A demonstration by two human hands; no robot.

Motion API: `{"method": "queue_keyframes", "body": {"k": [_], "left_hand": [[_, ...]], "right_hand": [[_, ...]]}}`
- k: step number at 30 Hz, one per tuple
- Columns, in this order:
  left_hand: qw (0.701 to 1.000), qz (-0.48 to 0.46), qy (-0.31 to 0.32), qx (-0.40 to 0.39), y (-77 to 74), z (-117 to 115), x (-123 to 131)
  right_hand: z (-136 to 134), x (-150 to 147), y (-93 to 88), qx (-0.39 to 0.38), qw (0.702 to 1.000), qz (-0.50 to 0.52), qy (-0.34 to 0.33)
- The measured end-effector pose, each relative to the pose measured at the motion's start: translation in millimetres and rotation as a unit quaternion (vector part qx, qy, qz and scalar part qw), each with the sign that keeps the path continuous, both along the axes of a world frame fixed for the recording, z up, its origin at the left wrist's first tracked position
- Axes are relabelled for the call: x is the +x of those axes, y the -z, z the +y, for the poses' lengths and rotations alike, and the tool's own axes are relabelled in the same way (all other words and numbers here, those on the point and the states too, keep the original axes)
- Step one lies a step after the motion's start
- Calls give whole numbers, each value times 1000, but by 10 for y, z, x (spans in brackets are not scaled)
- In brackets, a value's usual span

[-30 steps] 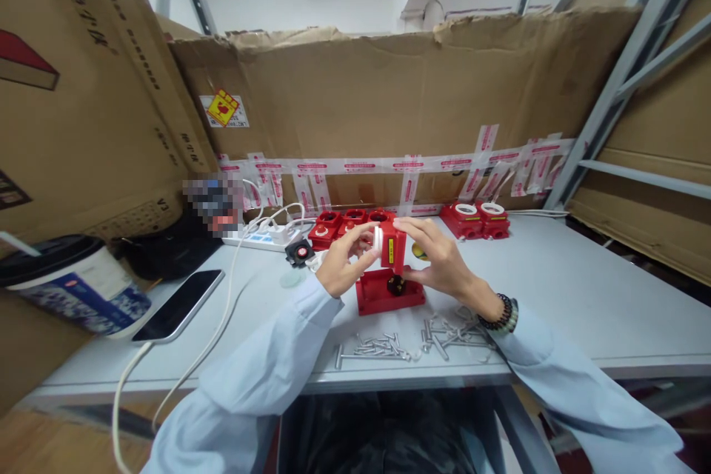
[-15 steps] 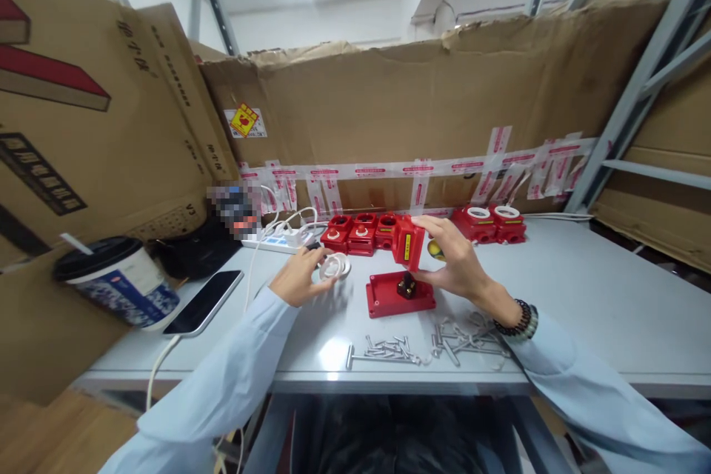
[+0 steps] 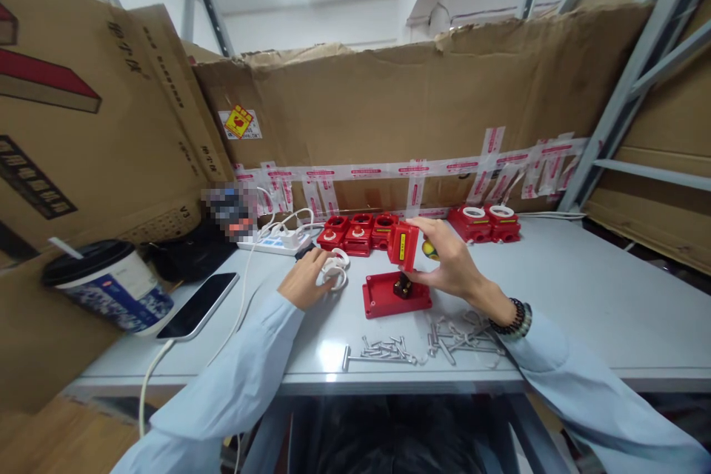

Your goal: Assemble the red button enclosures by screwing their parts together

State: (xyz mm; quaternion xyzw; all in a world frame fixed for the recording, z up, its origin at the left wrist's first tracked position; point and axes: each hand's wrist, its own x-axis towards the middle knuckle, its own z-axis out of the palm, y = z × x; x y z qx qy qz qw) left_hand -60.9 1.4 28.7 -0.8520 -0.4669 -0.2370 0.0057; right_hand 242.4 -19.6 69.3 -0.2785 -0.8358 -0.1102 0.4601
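Note:
My right hand (image 3: pixel 452 263) grips a small red housing (image 3: pixel 403 246) with a yellow label, fingers on top and thumb below. It is held tilted above a shallow red rectangular base (image 3: pixel 383 299). A black part with brassy bits (image 3: pixel 402 286) sits on that base, just under the housing. To the left, my left hand (image 3: pixel 303 280) has its curled fingers and thumb at several white plastic rings (image 3: pixel 338 266) on the table; its grip is partly hidden. Behind the right hand shows a yellow-green round thing (image 3: pixel 429 249), mostly covered.
Red housings (image 3: pixel 357 235) stand in a row behind, with two white-ringed ones (image 3: pixel 487 224) at back right. Loose screws (image 3: pixel 386 348) and a T-handled tool (image 3: pixel 369 359) lie near the front edge. A power strip (image 3: pixel 278 243), phone (image 3: pixel 198 305) and cup (image 3: pixel 114 285) are leftward.
The white rings, earlier close together in my left hand, now lie more spread apart under its fingers. My right hand still keeps the red housing over the base.

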Motion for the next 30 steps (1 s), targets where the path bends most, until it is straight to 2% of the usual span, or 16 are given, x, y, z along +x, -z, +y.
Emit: {"method": "queue_keyframes", "body": {"k": [4,9,12,16,19,21,25,30], "left_hand": [[998,-48,26,8,-122,-110,142],[980,-102,167,38,-316,-261,552],[971,-124,202,36,-369,-256,759],[973,-152,174,-3,-346,-207,841],[986,-85,139,-33,-294,-199,823],[990,-23,128,-52,-249,-198,820],[991,42,106,-68,-150,-174,851],[988,35,122,-90,-81,-126,877]], "right_hand": [[-31,-12,-7,-25,1000,10,-4],[-102,-50,-20,-127,986,77,-70],[-109,-42,-39,-196,970,82,-121],[-40,59,-87,-197,974,63,-89],[33,165,-122,-181,980,62,-53],[71,220,-127,-203,977,35,-50],[121,269,-71,-292,952,-74,-47],[179,278,79,-365,918,-153,-35]]}}
